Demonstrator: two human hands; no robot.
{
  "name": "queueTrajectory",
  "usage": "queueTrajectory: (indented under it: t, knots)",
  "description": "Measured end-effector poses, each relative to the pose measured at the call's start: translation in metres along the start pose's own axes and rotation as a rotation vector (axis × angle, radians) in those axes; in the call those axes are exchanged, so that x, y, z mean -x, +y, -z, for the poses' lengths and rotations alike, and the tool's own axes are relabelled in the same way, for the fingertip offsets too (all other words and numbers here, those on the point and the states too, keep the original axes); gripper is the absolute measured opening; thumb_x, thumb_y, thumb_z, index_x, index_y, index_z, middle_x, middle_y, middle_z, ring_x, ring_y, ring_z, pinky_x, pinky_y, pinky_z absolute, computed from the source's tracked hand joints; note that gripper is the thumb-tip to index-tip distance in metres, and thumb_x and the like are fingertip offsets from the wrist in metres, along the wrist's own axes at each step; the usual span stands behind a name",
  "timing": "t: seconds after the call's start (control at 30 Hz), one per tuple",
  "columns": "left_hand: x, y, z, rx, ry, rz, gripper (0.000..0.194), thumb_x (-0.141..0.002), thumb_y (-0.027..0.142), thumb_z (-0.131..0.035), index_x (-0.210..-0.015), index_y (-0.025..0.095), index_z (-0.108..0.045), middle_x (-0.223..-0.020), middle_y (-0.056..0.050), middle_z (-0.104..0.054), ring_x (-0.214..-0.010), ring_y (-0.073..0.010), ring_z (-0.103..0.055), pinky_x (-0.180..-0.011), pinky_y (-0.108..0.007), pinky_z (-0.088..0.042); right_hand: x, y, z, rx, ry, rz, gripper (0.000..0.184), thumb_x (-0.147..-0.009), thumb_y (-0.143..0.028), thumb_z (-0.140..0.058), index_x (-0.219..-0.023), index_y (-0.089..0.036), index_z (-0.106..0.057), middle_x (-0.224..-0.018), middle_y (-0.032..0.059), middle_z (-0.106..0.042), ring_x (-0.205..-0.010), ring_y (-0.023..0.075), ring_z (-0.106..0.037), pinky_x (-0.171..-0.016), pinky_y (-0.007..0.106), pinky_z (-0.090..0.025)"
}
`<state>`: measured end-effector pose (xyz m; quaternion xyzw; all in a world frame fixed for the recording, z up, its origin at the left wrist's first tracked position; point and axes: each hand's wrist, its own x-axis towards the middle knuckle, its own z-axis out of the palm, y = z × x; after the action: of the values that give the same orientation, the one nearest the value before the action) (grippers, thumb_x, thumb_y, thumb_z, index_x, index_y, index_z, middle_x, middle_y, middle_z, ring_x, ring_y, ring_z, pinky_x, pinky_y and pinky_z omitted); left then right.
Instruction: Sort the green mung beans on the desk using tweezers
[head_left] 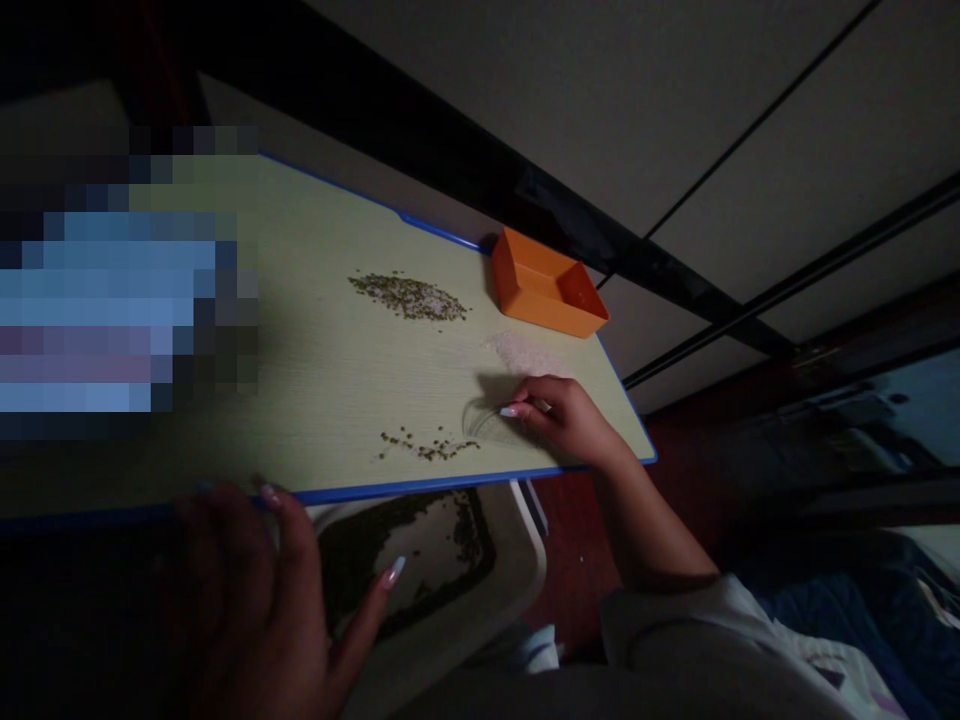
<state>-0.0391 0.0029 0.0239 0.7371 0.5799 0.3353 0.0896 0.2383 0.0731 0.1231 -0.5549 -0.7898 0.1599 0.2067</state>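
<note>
My right hand (562, 415) pinches a clear, half-round protractor (487, 422) between thumb and fingers, low over the tabletop near its front right corner. Just to the left of the protractor, a thin scatter of small green beans (431, 447) lies close to the front edge. Behind my right hand is a pile of white grains (525, 353), partly covered by the fingers. Farther back, a heap of green beans mixed with white grains (409, 297) rests on the table. My left hand (262, 590) is at the front edge, fingers apart and holding nothing.
An orange rectangular box (551, 315) stands at the table's back right corner. The pale table (315, 340) has a blue rim. Below its front edge sits a white tub (529, 560) with green beans inside. A pixelated patch hides the left side.
</note>
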Motion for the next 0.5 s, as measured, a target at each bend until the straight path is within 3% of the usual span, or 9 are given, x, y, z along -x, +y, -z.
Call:
queueTrajectory:
  t: [0.5]
  knots:
    - [-0.002,0.001,0.001,-0.009,-0.014,-0.023,0.089,-0.076,0.049,-0.047,-0.144,0.023,0.004,-0.159,-0.006,0.011,-0.146,-0.0435,-0.001,-0.111,-0.076,-0.018,0.011,-0.002,0.004,-0.011,-0.009,0.075,0.021,-0.089,-0.034,-0.060,-0.078,-0.016,-0.063,-0.071,0.0028,-0.065,-0.068,0.0126,-0.058,-0.066,0.023,-0.042]
